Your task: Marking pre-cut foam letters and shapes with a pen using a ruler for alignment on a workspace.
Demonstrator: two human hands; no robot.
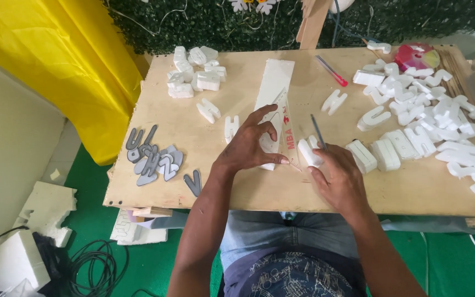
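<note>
White foam strip [273, 88] laid lengthwise on plywood bench [204, 181], clear plastic ruler [282, 124] set on its near end. Left hand [251, 146] spread flat, pressing ruler and foam down. Right hand [339, 179] pinching thin grey blade [318, 132] beside small white foam block [308, 153]. Best handled, by judgement, with firm downward pressure, blade upright against ruler edge, fingertips kept clear of cut line.

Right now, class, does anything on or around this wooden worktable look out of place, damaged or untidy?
Yes. A broken white foam block with a ragged, chewed-out edge lies on the green floor left of the plywood table, beside a loose tangle of black cable. On the table, white foam letters sit in a jumbled heap at the right.
</note>
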